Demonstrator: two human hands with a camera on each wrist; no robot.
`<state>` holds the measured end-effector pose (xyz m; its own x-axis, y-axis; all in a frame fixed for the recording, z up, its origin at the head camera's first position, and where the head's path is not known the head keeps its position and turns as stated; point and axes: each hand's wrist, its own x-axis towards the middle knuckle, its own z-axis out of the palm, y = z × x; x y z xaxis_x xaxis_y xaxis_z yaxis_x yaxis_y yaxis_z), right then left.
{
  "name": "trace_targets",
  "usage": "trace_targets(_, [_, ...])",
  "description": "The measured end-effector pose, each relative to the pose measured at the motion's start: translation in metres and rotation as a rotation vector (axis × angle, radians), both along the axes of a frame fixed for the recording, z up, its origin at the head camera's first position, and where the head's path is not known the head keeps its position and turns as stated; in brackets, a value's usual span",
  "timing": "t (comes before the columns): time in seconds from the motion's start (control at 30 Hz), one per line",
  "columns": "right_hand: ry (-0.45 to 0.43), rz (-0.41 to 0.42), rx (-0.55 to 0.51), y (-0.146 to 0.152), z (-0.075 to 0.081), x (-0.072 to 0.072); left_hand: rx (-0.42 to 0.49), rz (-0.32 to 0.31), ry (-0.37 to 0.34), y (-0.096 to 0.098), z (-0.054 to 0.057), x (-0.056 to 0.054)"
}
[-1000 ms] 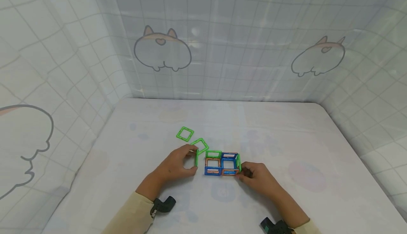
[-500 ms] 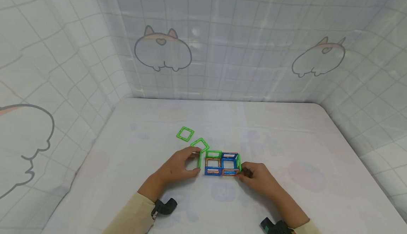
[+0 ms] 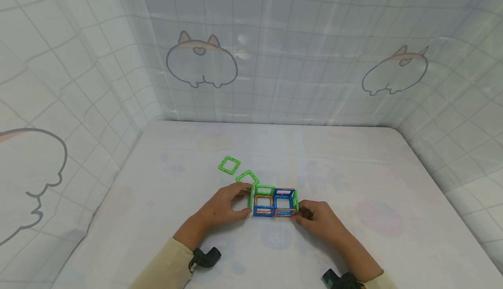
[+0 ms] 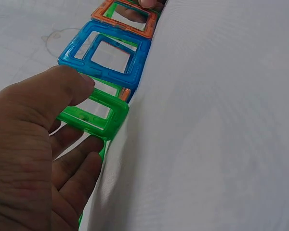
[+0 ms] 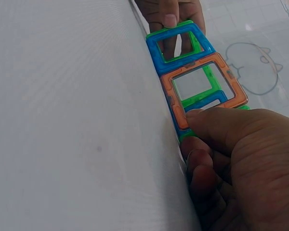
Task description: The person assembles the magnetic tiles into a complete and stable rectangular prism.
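Note:
A low box of see-through magnetic tiles, two squares long, stands on the table, with a blue tile (image 3: 263, 214) and an orange tile (image 5: 172, 98) along its near side. At its left end my left hand (image 3: 220, 206) pinches an upright green magnetic tile (image 4: 114, 115) between thumb and fingers, right against the box's edge. My right hand (image 3: 324, 221) grips the opposite end; its thumb presses the orange tile while the fingers curl behind by the green end tile (image 3: 295, 201). The lower parts of those fingers are hidden in the head view.
Two loose green square tiles lie flat behind the left hand: one farther off (image 3: 222, 161), the other (image 3: 253, 176) close to the box's back left corner. A white patterned cloth (image 3: 334, 162) covers the table. Tile-printed curtains (image 3: 275, 62) rise at the back and sides.
My left hand has moved right with the green tile, closing the gap to the box's left end. The right hand and the box have stayed in place.

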<state>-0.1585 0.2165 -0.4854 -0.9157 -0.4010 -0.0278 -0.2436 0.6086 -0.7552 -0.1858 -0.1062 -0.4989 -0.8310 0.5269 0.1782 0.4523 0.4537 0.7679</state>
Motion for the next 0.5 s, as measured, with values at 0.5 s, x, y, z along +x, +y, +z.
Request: trace_targets(0.5, [0.011, 0.002, 0.020, -0.0012, 0.0032, 0.0009, 0.026, -0.019, -0.018, 0.0024, -0.0023, -0.0010])
